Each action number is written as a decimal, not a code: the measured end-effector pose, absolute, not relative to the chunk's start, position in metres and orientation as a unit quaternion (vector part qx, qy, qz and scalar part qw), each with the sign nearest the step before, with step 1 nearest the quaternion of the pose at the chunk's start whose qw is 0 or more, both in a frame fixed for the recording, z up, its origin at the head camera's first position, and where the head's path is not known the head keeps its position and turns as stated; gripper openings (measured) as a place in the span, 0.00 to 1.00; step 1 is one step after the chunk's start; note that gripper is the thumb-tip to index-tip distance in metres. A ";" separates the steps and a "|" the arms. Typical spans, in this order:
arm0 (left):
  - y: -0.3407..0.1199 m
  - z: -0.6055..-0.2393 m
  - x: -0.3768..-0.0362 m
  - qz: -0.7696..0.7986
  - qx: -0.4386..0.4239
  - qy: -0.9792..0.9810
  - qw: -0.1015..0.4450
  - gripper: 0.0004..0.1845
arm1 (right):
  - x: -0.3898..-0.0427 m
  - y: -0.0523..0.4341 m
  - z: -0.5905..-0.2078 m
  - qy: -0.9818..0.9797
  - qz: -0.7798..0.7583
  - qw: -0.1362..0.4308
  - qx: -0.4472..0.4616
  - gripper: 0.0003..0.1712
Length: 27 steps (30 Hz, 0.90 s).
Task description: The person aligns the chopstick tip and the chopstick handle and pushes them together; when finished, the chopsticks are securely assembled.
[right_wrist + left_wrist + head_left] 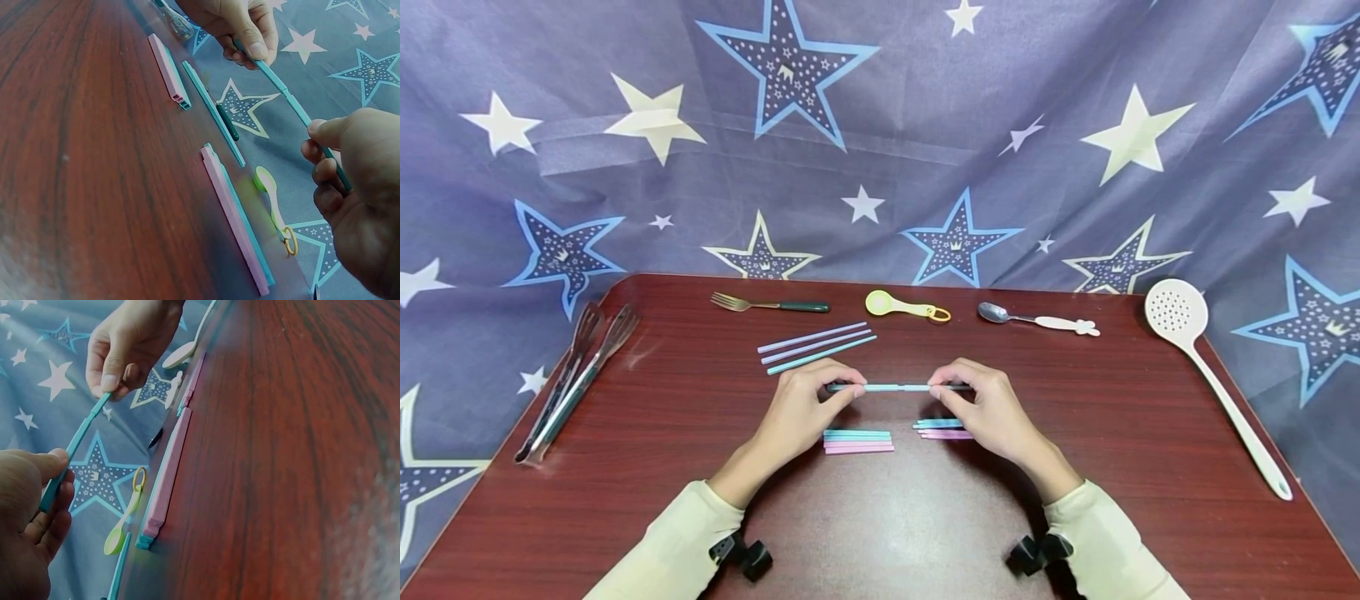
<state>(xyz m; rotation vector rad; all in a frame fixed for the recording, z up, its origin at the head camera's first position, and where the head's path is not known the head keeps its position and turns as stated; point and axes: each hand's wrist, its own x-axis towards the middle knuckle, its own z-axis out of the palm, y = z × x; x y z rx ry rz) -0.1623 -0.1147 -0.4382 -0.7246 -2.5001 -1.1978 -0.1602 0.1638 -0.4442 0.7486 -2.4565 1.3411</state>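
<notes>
Straw [898,387] ends hidden inside pinching left hand [805,408] and right hand [985,408]. Right hand covers part of short stick pile [936,425]. Forearms cut off at bottom edge.

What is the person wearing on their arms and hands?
Both arms have long, pale cream sleeves that end at the wrists. The left hand and the right hand are bare, with no gloves or rings showing. A small black clip-like mount sits under each wrist, by the cuff.

Both hands [801,408] [988,408] level, fingertips pinched inward.
</notes>
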 end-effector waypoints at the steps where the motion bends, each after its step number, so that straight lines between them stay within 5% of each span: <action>1: -0.115 -0.438 -0.162 -0.414 -0.252 -0.864 0.138 0.03 | -0.160 0.164 -0.444 -0.841 0.460 0.123 0.257 0.03; 27: -0.114 -0.440 -0.161 -0.415 -0.237 -0.868 0.139 0.07 | -0.159 0.162 -0.445 -0.845 0.456 0.132 0.245 0.04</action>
